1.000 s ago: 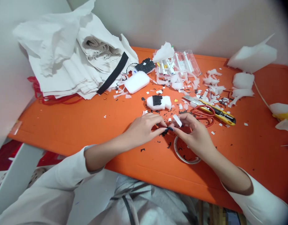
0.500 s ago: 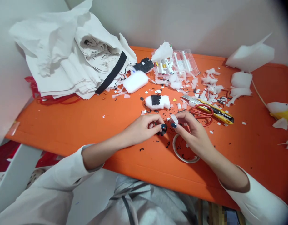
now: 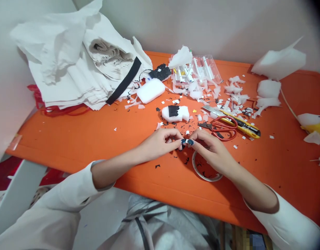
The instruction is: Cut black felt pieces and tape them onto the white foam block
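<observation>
My left hand [image 3: 158, 143] and my right hand [image 3: 212, 149] meet fingertip to fingertip over the orange table [image 3: 79, 139]. Both are pinched on a tiny piece [image 3: 185, 141], white and black, too small to name. A ring of clear tape [image 3: 204, 167] lies flat under my right hand. Just beyond the fingers sits a white foam shape with a black patch [image 3: 175, 113]. Red-handled scissors [image 3: 222, 126] and a yellow utility knife [image 3: 236, 123] lie to the right of it.
A heap of white sheets with a black strip [image 3: 79, 66] fills the back left. A white foam block [image 3: 151, 90] and a clear box of markers [image 3: 195, 71] stand at the back. White foam scraps [image 3: 269, 93] and black snippets litter the table; a yellow-and-white object [image 3: 314, 125] is at the right edge.
The white strip that stuck up from my right fingers a second ago is no longer raised. The fingertips drew apart half a second ago and have closed together again on the small piece.
</observation>
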Available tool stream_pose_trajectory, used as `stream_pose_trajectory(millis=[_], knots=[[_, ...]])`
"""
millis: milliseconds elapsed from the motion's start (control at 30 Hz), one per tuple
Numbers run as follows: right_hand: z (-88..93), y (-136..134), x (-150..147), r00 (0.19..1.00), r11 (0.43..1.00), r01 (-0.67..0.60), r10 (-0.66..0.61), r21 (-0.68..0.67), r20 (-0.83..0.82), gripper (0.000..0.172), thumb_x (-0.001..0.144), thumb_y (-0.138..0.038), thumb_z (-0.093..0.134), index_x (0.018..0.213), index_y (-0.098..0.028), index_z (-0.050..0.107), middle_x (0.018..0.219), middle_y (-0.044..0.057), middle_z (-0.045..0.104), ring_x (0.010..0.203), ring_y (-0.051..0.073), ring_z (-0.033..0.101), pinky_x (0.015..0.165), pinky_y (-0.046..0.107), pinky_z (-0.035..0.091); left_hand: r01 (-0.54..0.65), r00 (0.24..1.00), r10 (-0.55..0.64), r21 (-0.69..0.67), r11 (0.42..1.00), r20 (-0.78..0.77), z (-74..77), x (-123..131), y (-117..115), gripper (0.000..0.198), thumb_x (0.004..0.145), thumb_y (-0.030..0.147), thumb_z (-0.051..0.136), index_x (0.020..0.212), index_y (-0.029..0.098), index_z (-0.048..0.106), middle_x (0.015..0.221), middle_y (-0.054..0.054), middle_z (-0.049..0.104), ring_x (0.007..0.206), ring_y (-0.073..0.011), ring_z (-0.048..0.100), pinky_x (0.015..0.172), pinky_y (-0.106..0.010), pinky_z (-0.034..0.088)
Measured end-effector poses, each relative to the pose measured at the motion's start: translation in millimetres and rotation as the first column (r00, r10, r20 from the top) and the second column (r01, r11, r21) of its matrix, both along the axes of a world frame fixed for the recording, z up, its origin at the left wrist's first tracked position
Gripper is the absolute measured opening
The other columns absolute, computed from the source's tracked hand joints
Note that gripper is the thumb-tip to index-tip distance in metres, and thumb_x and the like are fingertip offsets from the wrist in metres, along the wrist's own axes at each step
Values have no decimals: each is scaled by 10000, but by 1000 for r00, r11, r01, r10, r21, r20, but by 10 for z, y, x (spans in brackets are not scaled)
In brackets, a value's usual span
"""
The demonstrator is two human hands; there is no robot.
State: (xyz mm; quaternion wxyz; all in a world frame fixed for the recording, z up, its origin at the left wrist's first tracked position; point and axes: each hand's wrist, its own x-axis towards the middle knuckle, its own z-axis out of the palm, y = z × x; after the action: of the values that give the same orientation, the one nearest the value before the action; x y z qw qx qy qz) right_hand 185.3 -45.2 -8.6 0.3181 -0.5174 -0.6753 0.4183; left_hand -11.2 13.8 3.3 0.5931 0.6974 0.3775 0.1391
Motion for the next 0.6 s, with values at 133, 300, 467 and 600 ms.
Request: stream_pose_trajectory(millis=[133, 300, 467, 600], knots=[[-8, 0, 6, 1000, 1000, 0, 0, -2, -2, 131, 945, -240, 493, 836, -218, 563, 830, 20, 584, 782, 171, 549, 733, 304, 426, 2, 1000, -1, -44, 999, 20, -8, 6, 1, 117, 846, 194, 568, 755, 141, 620, 697, 17, 640, 575, -63, 544, 547, -181, 396], [-9, 2, 4, 1000, 1000, 5, -5, -5, 12, 139, 943, -248, 495, 829, -220, 568, 824, 21, 596, 778, 175, 557, 731, 306, 429, 1, 1000, 0, -36, 999, 26, -16, 5, 4, 133, 853, 219, 568, 758, 139, 616, 715, 3, 649, 587, -70, 550, 554, -188, 417], [-9, 0, 3, 1000, 1000, 14, -14, -7, 6, 151, 947, -272, 496, 827, -219, 571, 829, 27, 606, 782, 179, 567, 730, 304, 442, 12, 1000, -12, -13, 1000, 24, -14, 0, 1, 146, 858, 227, 559, 753, 142, 613, 708, 7, 642, 581, -67, 546, 543, -188, 395], [-2, -3, 2, 1000, 1000, 8, -8, -7, -8, 155, 950, -267, 491, 824, -217, 567, 827, 24, 597, 779, 174, 562, 734, 302, 438, 17, 1000, -17, -9, 1000, 19, -19, -1, -1, 141, 857, 224, 563, 752, 143, 614, 687, 18, 622, 568, -61, 532, 533, -184, 374]])
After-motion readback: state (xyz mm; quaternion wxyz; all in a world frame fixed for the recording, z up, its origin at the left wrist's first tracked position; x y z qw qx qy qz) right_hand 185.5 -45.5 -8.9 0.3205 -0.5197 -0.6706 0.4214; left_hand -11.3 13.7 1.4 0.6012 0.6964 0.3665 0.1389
